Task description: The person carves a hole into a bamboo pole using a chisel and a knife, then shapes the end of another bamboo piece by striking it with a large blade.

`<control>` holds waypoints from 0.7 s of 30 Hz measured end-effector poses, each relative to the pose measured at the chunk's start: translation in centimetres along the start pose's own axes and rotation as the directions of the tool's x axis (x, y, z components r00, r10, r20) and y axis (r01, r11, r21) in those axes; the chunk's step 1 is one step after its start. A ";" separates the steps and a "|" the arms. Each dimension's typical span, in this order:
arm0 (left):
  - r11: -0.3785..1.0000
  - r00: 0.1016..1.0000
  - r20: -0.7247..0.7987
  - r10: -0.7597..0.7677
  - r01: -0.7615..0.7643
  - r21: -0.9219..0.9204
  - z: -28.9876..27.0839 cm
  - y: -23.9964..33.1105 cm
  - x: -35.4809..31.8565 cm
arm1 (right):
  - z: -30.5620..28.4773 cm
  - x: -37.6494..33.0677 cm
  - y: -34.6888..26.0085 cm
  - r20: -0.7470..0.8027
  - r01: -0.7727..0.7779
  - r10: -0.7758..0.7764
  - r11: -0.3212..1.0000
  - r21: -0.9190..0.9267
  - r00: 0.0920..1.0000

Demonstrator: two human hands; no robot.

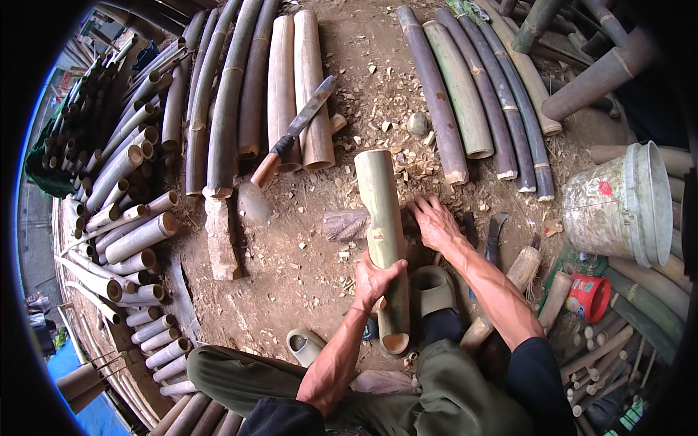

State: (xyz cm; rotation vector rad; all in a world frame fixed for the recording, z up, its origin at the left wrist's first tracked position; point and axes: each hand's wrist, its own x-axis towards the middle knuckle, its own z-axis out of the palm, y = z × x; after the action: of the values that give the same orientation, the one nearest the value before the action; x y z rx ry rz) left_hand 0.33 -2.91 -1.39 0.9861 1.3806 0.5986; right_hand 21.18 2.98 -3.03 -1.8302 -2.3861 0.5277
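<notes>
My left hand (pixel 376 277) is closed around a pale green bamboo section (pixel 383 232), gripping it below its middle. The bamboo stands at a slant, its hollow lower end near my feet and a notch cut into its upper left side. Behind it on the dirt lies a short weathered wooden block (pixel 346 225), partly covered by the bamboo. My right hand (pixel 436 225) reaches down to the block's right end with bent fingers around it; the fingertips are partly hidden. A machete (pixel 309 109) with a wooden handle rests across two bamboo poles farther off.
Bamboo poles (pixel 234 94) lie in rows at the far left, with more poles (pixel 462 87) at the far right. Cut tubes (pixel 153 232) are stacked along the left. A dirty white bucket (pixel 600 207) and a red container (pixel 586 296) are at the right. Curved dark blades (pixel 494 236) lie beside my right forearm.
</notes>
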 end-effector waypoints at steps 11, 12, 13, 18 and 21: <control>0.986 0.997 -0.034 0.063 -0.067 -0.152 -0.2 -1.0 -0.4 | -4.0 -15.1 -4.7 -0.418 -0.463 0.521 0.853 0.239 0.744; 0.986 0.997 -0.028 0.077 -0.080 -0.143 -0.2 -0.8 -0.5 | -3.1 -18.7 -4.6 -0.393 -0.612 0.634 0.766 0.197 0.666; 0.984 0.996 -0.025 0.087 -0.089 -0.151 -0.1 -0.6 -0.4 | -2.1 -22.0 -4.2 -0.388 -0.739 0.726 0.658 0.148 0.569; 0.990 0.995 0.054 0.083 -0.076 -0.116 0.4 0.9 -1.0 | 4.3 -32.3 -3.6 0.191 -0.894 0.960 0.102 0.437 0.203; 0.981 0.992 -0.092 0.088 -0.070 0.179 0.4 0.9 -0.9 | 6.2 -33.3 -2.7 0.067 -0.835 0.955 0.216 0.506 0.287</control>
State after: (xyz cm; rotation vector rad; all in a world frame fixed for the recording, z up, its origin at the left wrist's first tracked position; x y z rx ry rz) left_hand 0.79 -3.34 -0.14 1.1700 1.5069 0.5993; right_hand 26.30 -30.56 -3.40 -2.6307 -0.5839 0.7373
